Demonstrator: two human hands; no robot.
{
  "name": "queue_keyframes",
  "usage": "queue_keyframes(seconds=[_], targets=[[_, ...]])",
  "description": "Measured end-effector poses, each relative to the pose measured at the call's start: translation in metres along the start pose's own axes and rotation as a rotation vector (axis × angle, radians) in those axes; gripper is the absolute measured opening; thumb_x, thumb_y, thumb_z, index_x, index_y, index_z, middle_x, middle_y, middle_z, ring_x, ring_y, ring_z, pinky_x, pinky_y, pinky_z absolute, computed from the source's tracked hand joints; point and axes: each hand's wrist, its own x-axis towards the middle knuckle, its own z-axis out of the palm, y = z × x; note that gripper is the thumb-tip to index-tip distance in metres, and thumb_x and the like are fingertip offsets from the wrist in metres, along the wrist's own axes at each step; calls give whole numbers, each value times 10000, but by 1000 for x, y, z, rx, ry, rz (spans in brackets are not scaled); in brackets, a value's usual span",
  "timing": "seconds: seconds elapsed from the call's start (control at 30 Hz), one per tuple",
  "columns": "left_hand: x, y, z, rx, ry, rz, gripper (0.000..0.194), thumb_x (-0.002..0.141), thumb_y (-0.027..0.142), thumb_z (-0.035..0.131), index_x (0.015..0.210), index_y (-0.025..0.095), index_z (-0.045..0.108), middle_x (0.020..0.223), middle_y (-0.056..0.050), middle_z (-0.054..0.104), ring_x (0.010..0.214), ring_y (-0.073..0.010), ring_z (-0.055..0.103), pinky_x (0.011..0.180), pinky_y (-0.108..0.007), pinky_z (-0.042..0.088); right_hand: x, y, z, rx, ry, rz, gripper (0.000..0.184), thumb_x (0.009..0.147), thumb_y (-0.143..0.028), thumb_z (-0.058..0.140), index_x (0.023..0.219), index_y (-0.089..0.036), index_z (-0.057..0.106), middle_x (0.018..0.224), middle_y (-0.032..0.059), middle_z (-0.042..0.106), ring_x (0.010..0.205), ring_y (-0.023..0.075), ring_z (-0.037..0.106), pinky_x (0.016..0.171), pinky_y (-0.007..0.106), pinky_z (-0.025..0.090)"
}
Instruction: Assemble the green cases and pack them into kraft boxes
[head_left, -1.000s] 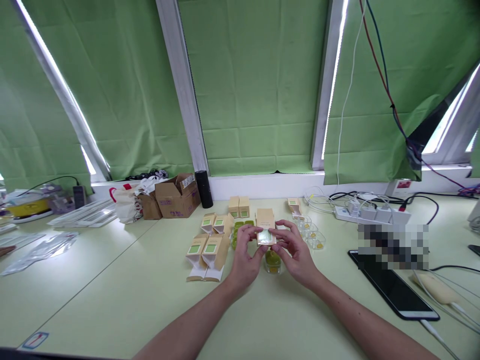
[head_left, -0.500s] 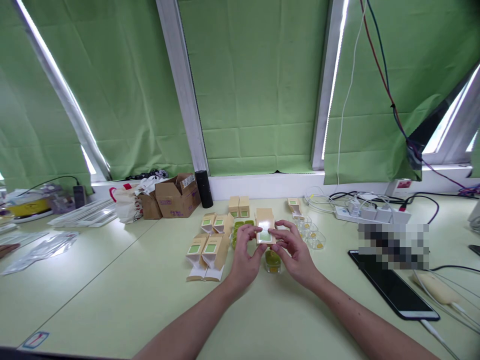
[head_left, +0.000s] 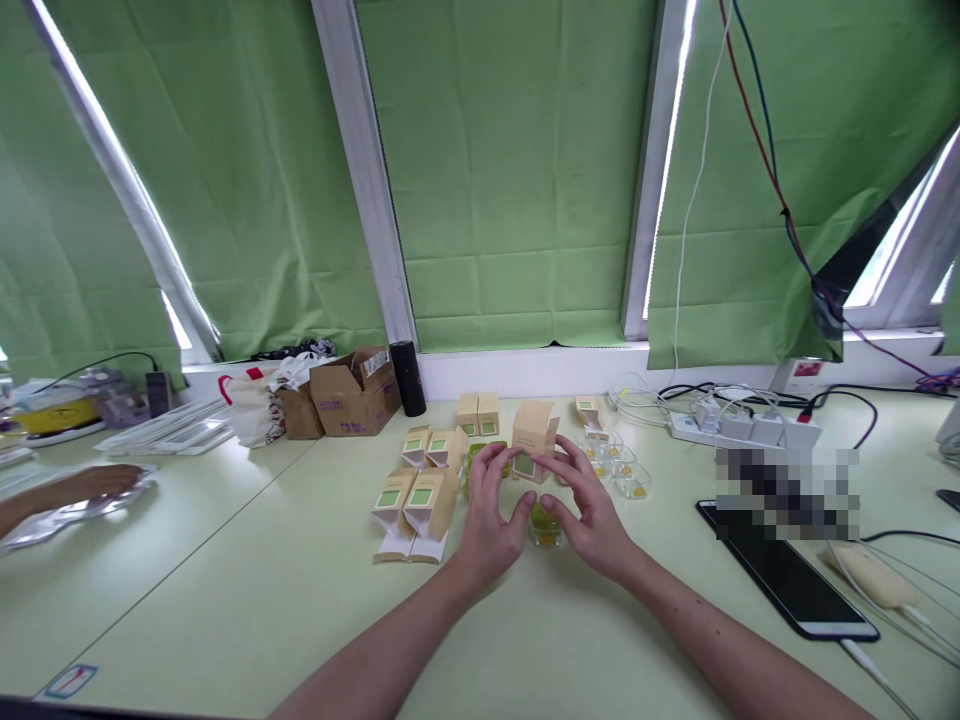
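Between my two hands is a small tan cardboard box [head_left: 534,428] with a square window in its front and folded flaps at the top. The fingers of my left hand [head_left: 491,515] grip its left side. My right hand [head_left: 592,510] has its fingers on the right side; both thumbs are bent inward, lower down. Just below, partly hidden by the thumbs, a small clear container with green contents [head_left: 546,528] stands on the table. More green containers [head_left: 475,462] show behind my left hand. To the left stand several like boxes [head_left: 424,495] with green windows and open flaps.
Two closed boxes [head_left: 478,413] stand farther back. Clear cups [head_left: 634,482] and another box [head_left: 590,413] lie to the right, near a power strip [head_left: 742,430] and a phone [head_left: 787,575]. At far left another person's hand [head_left: 105,483] rests over clear plastic bags.
The box between my hands has gone from flat to opened out, its upper part now bent and raised. My thumbs have come away from its lower edge. The other person's hand has reached farther in.
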Motion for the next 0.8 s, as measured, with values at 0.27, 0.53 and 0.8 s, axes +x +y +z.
queue_keyframes(seconds=[0.27,0.53,0.8], targets=[[0,-3,2,-23,63,-57,474,1012,371,588,1456,283,449,1472,-124,464,1397,-288,482,1167,-499,434,-1,-12,-2,-118,-60,-173,599,1017,-247,543,1588,-375,411,1716,60,262,1577,312,311,1247,565,386],[6,-8,1,-65,173,-176,540,956,495,666,1397,245,481,1316,-126,591,1217,-280,593,1008,-428,513,-1,-18,-4,-268,-139,-345,698,960,-139,510,1616,-303,338,1690,63,378,1600,320,237,1247,637,348],[9,-19,2,-208,195,-352,521,898,487,721,1300,215,531,1214,-108,666,1095,-250,637,970,-401,519,0,-15,-6,-344,-147,-390,656,907,-89,526,1534,-264,439,1579,98,518,1507,323,381,1177,587,436]])
